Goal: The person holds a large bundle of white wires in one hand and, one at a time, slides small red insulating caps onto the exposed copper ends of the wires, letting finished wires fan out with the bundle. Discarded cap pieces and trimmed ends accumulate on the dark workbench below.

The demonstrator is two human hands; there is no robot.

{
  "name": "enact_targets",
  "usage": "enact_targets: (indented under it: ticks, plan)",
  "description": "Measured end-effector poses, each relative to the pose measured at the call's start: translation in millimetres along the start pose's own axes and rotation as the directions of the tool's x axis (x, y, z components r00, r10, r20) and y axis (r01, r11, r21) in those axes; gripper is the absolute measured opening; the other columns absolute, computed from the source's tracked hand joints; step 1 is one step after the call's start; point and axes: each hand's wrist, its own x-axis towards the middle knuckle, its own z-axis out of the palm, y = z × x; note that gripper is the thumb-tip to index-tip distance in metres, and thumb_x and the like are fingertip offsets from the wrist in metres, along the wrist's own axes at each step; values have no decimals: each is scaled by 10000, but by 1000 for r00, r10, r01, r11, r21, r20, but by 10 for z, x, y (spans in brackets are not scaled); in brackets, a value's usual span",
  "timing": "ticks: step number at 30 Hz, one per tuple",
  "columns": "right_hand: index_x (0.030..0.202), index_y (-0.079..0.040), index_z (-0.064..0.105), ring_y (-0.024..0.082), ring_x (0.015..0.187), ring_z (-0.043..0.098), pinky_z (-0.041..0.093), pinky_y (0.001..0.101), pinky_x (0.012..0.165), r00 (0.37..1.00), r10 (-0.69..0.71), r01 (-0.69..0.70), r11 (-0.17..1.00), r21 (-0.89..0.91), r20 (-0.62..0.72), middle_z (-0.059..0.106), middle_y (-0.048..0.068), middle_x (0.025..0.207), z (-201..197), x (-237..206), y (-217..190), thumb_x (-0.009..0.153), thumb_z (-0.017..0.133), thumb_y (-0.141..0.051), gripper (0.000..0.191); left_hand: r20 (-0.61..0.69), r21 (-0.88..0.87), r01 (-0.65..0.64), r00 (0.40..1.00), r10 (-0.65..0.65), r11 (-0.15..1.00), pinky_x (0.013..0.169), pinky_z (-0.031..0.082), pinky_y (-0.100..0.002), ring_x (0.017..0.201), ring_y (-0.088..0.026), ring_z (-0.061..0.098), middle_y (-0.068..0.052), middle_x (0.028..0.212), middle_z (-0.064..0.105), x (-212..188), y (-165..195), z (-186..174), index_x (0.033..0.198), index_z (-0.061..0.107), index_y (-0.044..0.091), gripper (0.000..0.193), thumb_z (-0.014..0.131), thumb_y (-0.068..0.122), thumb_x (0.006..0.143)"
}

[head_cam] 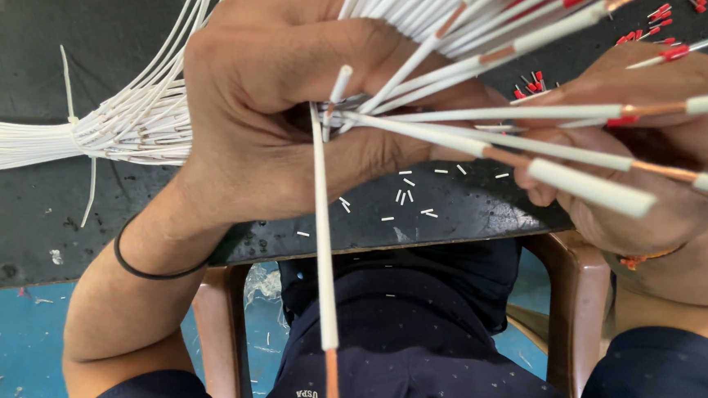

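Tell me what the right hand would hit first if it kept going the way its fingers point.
The right hand points left, toward the left hand gripping the bundle of white wires. It would probably meet the left hand's fingers first.

The wire bundle (pixel 129 124) lies on the mat (pixel 26 203), left of the left hand (pixel 294 105).

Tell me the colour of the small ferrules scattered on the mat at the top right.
Red, the ferrules show best in the head view, beyond the right hand.

bright even daylight, soft shadows, near wires blurred
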Motion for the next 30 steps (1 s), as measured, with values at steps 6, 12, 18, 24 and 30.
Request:
enact_targets:
  ticks: [6, 12, 18, 24, 30]
  plan:
    - [1319, 8, 592, 172, 981, 725, 623, 324, 847, 999, -37, 32, 944, 327, 9, 720, 106, 1139, 14, -38, 194, 1090, 541, -172, 296, 6, 39, -19, 1000, 19, 999, 789, 506, -322, 897, -207, 695, -157, 1041, 741, 72, 28, 28, 1037, 737, -49, 236, 908, 44, 904]
    - [1237, 39, 609, 218, 968, 733, 629, 333, 824, 996, -76, 42, 881, 471, 53, 712, 151, 1104, -24, -40, 419, 1018, 588, -109, 265, 41, -209, 38, 999, -30, 977, 875, 561, -280, 1061, -190, 720, -143, 1173, 703, 5, 27, 59, 1062, 719, -34, 216, 900, 42, 972]
    - [1154, 71, 626, 264, 955, 742, 636, 341, 800, 984, -145, 87, 895, 437, 101, 703, 197, 1069, -113, -22, 523, 946, 635, -47, 240, 61, -178, 77, 996, -67, 981, 939, 613, -282, 1133, -199, 737, -142, 1238, 704, -65, 6, 62, 1140, 734, 1, 239, 903, 70, 986]
    - [1072, 103, 643, 310, 942, 751, 643, 350, 777, 831, -448, 470, 883, 15, 330, 694, 243, 1034, 23, 744, -479, 874, 682, 16, 220, -27, -108, 151, 988, -155, 983, 918, 636, -275, 1096, -186, 740, -126, 1207, 715, -71, 83, 121, 1179, 737, 34, 281, 872, 52, 933]
    - [1006, 111, 664, 198, 743, 698, 539, 237, 553, 809, -426, 351, 903, -248, -405, 713, 208, 907, 438, 313, -643, 876, 788, 86, 181, -129, -86, 194, 971, -203, 977, 879, 641, -267, 1047, -174, 762, -119, 1178, 746, 3, 158, 172, 1162, 755, 23, 247, 859, 16, 938]
